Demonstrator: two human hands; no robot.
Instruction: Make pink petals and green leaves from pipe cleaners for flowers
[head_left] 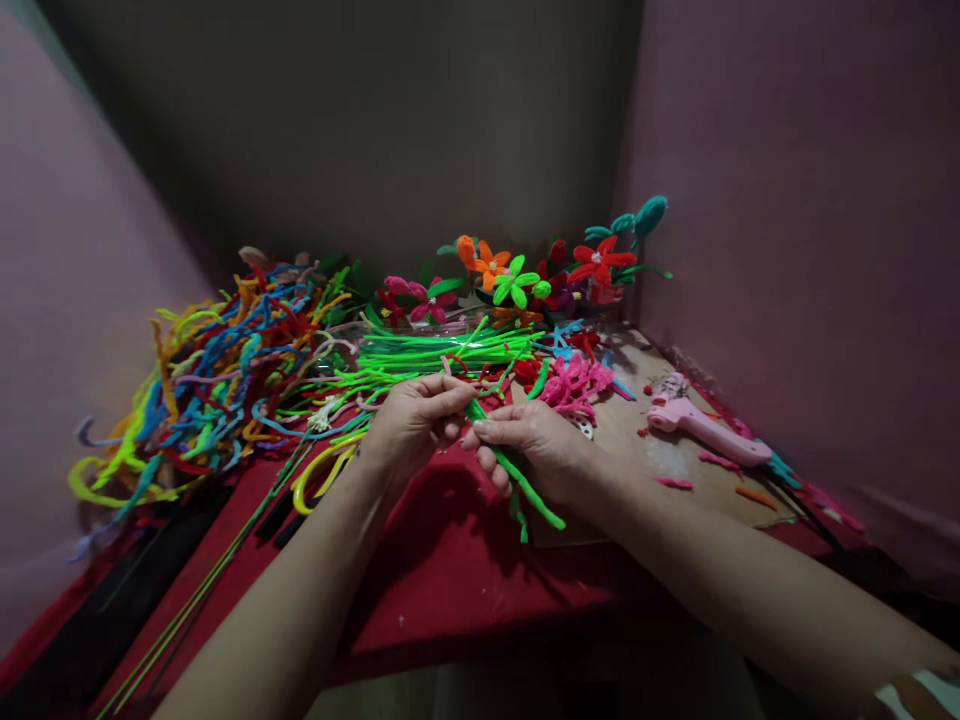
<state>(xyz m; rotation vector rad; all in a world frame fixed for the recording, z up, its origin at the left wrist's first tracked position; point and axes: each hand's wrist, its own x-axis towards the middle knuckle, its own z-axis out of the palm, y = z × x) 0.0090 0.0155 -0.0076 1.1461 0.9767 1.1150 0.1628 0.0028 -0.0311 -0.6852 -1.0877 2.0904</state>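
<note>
My left hand (416,418) and my right hand (532,445) meet over the middle of the red cloth (442,570). Both are pinched on a green pipe cleaner stem (517,475) that runs down to the right below my right hand. My left fingers are closed around its upper end. Just behind my hands lies a bundle of bright green pipe cleaners (427,355).
A big tangle of mixed-colour pipe cleaners (217,370) fills the left. Finished pipe cleaner flowers (525,275) stand at the back. A pink glue gun (697,420) lies on a brown board (675,470) at the right. Pink pipe cleaner pieces (574,385) sit nearby. Walls close in all round.
</note>
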